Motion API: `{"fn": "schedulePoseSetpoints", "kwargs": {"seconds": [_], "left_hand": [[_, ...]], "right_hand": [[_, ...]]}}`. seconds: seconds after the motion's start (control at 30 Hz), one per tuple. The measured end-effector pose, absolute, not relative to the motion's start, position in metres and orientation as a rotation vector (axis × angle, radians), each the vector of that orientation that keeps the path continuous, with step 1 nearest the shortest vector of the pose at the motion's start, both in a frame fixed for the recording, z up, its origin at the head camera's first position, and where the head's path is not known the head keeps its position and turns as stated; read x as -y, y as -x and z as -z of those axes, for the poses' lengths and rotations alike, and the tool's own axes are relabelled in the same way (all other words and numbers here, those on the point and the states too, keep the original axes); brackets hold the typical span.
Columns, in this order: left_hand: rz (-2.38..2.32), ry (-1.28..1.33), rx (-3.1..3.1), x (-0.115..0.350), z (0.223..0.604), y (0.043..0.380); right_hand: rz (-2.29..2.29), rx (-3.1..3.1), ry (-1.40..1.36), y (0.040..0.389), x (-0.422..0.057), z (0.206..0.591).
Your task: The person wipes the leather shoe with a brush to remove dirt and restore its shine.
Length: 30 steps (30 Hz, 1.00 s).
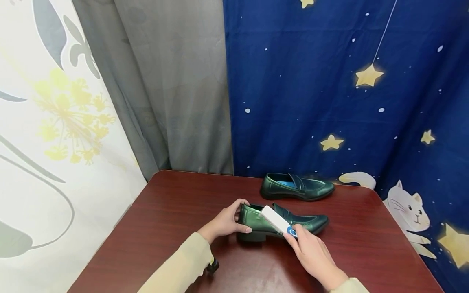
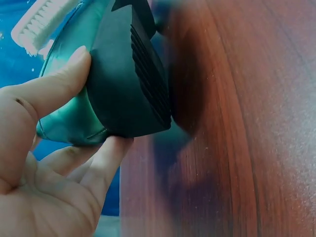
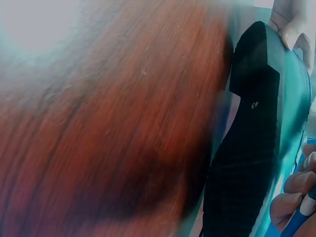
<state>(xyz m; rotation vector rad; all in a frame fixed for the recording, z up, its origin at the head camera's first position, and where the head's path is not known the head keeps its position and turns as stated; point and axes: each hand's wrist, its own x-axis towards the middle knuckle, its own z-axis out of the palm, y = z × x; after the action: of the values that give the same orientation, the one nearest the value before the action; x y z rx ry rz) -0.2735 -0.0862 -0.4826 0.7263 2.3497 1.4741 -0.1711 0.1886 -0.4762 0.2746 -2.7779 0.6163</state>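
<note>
Pale sleeves (image 1: pixel 183 260) lie nearest my head camera; my left grip (image 1: pixel 228 220) is clamped round the heel of the near green shoe (image 1: pixel 254 217), mid-way across the tabletop (image 1: pixel 165 207) with its toe toward the right edge, likely to brace it, while my right grip (image 1: pixel 311 250) curls round the white brush (image 1: pixel 276 219) by its handle, bristles facing the shoe's side; the spare shoe (image 1: pixel 307 189) stands by the far edge, presumably clear of strokes

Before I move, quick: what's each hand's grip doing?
Left hand: closed, holding the nearer green shoe at its heel end.
Right hand: closed, holding the white brush.
</note>
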Motion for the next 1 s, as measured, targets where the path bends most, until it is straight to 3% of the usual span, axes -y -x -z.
{"fn": "schedulePoseSetpoints", "kwargs": {"seconds": [0.8,1.0], "left_hand": [[-1.628,-0.574,-2.223,0.086,0.471,0.280],[-1.558,-0.556,-2.277,0.087,0.487,0.289]], "right_hand": [[-0.560,2.748,-0.331,0.199,-0.162,0.471],[-0.555,2.742,-0.334,0.205,-0.155,0.466]]}}
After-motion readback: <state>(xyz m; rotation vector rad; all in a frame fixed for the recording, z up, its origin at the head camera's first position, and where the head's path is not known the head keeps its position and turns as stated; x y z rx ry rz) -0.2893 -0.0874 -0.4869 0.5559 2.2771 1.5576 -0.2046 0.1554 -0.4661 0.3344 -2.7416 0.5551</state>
